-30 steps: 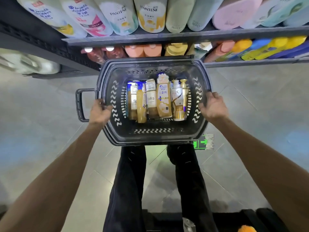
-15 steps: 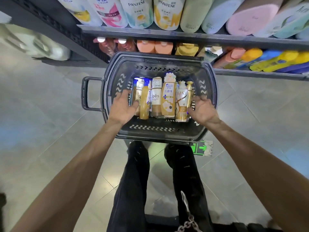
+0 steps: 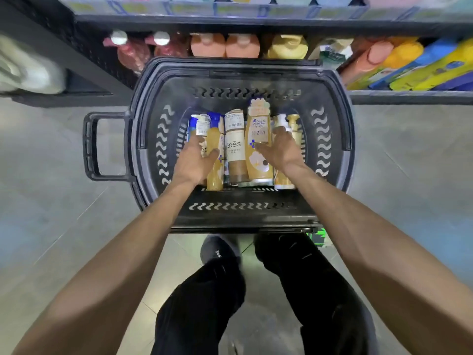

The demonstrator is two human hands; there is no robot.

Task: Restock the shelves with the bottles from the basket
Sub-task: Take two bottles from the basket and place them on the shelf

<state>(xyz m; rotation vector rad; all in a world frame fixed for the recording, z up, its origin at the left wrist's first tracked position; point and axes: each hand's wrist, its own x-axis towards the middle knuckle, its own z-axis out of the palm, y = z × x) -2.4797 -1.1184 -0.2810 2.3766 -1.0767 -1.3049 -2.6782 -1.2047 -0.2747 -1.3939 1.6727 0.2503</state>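
Grey floor tiles are spreading out on both sides, and stocked shelves are running across the top of the view. On the lower shelf, orange bottles are standing behind the far rim of a dark plastic basket, and yellow and blue packs are leaning to the right of it. The basket is sitting just in front of that shelf, with its side handle sticking out to the left and the person's legs in black trousers showing below it.

Six bottles are lying side by side on the basket's bottom, caps pointing towards the shelves. From left to right they are a blue-capped bottle, a slim yellow bottle, a white and brown Spes bottle, a gold 2-in-1 bottle, a white pump bottle and a gold pump bottle.

Both hands are reaching down inside the basket. The left hand is spreading wide over the two leftmost bottles, fingers stretching along the blue-capped bottle and thumb lying on the slim yellow bottle. The right hand is likewise spreading flat over the two pump bottles, its thumb touching the side of the gold 2-in-1 bottle. Neither hand is closing round anything, and the Spes bottle is lying uncovered between them.
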